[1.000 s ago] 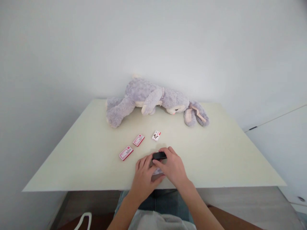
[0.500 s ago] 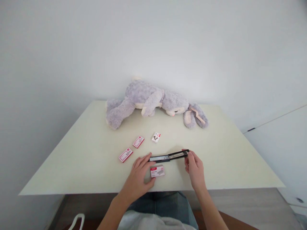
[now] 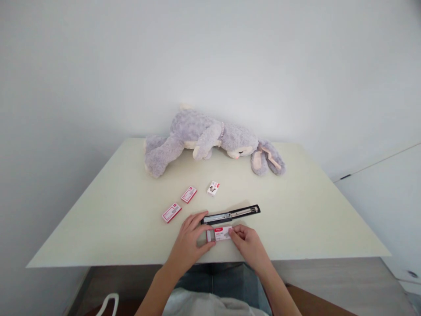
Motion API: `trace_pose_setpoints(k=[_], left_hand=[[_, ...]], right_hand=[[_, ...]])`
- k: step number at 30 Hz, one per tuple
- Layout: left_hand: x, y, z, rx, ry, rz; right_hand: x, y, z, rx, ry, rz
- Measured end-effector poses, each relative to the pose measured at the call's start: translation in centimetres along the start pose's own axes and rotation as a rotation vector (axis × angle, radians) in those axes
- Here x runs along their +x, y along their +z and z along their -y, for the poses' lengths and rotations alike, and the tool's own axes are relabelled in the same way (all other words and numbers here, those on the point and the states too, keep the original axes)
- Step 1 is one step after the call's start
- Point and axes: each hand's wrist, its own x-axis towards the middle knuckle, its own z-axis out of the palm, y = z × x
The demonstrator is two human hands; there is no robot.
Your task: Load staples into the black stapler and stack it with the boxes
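Note:
A small red-and-white staple box (image 3: pixel 222 233) lies close to the table's front edge with its tray partly slid out on the left, showing grey inside. My left hand (image 3: pixel 186 240) grips the tray end between thumb and index finger, and its other fingertips rest by the left end of the stapler. Pinched in my right hand (image 3: pixel 251 246) is the right end of the box's sleeve. Just beyond the box, a black stapler (image 3: pixel 245 212) lies opened out flat, its metal channel facing up.
Two more red-and-white boxes, one nearer (image 3: pixel 171 213) and one farther (image 3: pixel 189 194), lie left of the stapler. A white box with a dark picture (image 3: pixel 213 188) is behind it. A large grey plush rabbit (image 3: pixel 197 127) lies along the wall at the table's (image 3: pixel 312 210) back.
My right hand has let go of the stapler's right end and moved left and nearer to the staple box. The box's sleeve has slid right, exposing the tray.

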Motion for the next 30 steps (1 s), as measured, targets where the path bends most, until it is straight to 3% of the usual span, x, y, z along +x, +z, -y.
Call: trace_pose_setpoints(k=[4, 7, 13, 19, 25, 30], left_hand=[[-0.4, -0.3, 0.9, -0.009, 0.005, -0.006], [-0.4, -0.3, 0.9, -0.012, 0.007, -0.011], [-0.2, 0.0, 0.8, -0.009, 0.006, -0.010], [-0.2, 0.1, 1.1, -0.005, 0.006, -0.008], [-0.8, -0.2, 0.6, 0.024, -0.036, -0.056], [-1.2, -0.1, 0.5, 0.032, -0.069, -0.039]], right_hand=[[-0.5, -1.9, 1.3, -0.122, -0.049, -0.099], [-1.0, -1.7, 3.3, -0.183, -0.120, -0.140], [0.3, 3.4, 5.4, -0.132, -0.225, -0.019], [1.5, 6.7, 5.2, -0.123, -0.253, -0.035], [0.8, 5.2, 7.2, -0.272, -0.321, -0.022], [-0.6, 2.9, 6.9, -0.454, -0.339, 0.051]])
